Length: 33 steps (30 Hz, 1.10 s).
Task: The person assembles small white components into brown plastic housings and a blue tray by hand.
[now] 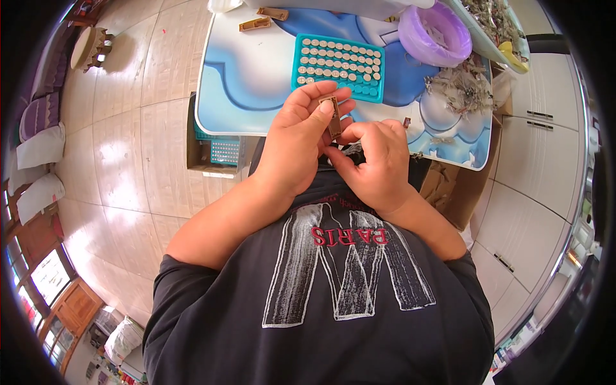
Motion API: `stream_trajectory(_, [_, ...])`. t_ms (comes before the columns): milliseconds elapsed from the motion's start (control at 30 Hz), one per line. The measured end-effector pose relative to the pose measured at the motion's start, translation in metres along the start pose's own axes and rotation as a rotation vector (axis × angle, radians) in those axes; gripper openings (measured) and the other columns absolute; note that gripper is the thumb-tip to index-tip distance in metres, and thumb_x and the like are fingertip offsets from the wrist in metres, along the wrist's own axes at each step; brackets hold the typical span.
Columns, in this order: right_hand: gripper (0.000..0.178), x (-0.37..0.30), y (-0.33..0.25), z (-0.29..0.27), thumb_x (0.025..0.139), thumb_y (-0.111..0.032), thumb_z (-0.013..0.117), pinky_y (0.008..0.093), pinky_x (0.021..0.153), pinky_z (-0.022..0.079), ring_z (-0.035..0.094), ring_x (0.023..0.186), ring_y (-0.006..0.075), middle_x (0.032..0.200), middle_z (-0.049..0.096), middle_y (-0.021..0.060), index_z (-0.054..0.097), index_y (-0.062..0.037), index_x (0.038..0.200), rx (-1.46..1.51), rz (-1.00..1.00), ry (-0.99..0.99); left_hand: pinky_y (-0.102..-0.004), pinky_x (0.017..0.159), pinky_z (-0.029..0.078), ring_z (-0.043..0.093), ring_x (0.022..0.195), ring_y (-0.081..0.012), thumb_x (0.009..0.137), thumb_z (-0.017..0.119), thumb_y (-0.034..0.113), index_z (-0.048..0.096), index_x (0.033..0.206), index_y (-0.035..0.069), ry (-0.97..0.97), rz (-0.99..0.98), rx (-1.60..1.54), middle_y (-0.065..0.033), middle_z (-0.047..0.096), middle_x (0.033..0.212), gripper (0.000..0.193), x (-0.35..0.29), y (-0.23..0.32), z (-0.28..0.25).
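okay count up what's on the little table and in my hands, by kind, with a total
Teal tray of small round parts: 1
Purple bowl: 1
Brown strips: 3, one in the left hand, two on the table at its far edge
Heap of small metal parts: 1
Total: 6

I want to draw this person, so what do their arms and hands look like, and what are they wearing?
Both forearms are bare, and the left hand and right hand have no gloves, rings or watch that I can see. The dark grey short-sleeved T-shirt has sleeves ending above the elbows and a white and red print on the front.
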State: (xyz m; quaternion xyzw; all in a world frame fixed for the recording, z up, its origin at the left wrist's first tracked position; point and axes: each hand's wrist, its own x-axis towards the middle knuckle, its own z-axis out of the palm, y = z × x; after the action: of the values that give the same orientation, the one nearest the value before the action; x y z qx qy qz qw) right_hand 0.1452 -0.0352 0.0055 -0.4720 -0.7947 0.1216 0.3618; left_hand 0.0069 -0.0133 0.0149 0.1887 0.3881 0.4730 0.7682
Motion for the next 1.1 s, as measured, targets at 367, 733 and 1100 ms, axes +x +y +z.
stream_trajectory(367, [0.023,-0.005,0.000,-0.002,0.069,0.004,0.070,0.0313,0.068,0.043,0.055,0.073,0.0213,0.076,0.059,0.0039,0.055,-0.0059,0.084,0.208,0.236,-0.009,-0.0338,0.089,0.048,0.055,0.108,-0.0207,0.097,0.042,0.011,0.042,0.120,0.002,-0.003,0.011,-0.016,-0.0115,0.051,0.123,0.025,0.000,0.001,-0.005])
stream_trajectory(733, [0.018,-0.002,0.008,0.005,0.072,-0.006,0.069,0.0338,0.065,0.036,0.056,0.062,0.0205,0.067,0.060,0.0014,0.064,-0.0104,0.089,0.168,0.050,-0.050,-0.0384,0.095,0.046,0.052,0.113,-0.0254,0.098,0.038,0.014,0.039,0.124,0.001,-0.017,-0.014,0.002,-0.0153,0.048,0.127,0.029,-0.001,0.002,-0.008])
stream_trajectory(1100, [0.018,0.013,0.013,0.003,0.073,-0.016,0.070,0.0331,0.063,0.036,0.053,0.063,0.0191,0.066,0.056,-0.0006,0.067,-0.0111,0.090,0.069,-0.092,-0.145,-0.0339,0.089,0.050,0.059,0.103,-0.0211,0.097,0.043,0.015,0.046,0.118,-0.001,0.045,-0.160,-0.095,-0.0146,0.057,0.113,0.026,0.004,0.003,-0.026])
